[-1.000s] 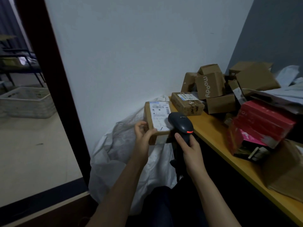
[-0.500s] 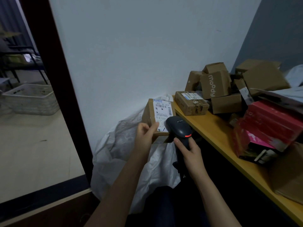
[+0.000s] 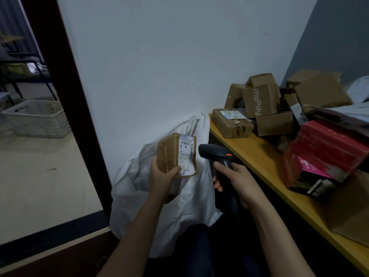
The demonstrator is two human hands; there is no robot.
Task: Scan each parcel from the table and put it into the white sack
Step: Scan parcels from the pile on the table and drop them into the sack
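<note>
Left grip (image 3: 161,176) pinches taped cardboard parcel (image 3: 169,152), right grip (image 3: 237,181) holds scanner (image 3: 216,152)

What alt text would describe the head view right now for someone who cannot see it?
The left hand holds a small labelled brown parcel in front of the white sack, while the right hand grips a black scanner pointed toward it. More boxes sit piled on the table.

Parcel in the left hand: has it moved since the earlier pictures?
Yes. The parcel has shifted left and slightly down, away from the table corner, towards the sack.
</note>
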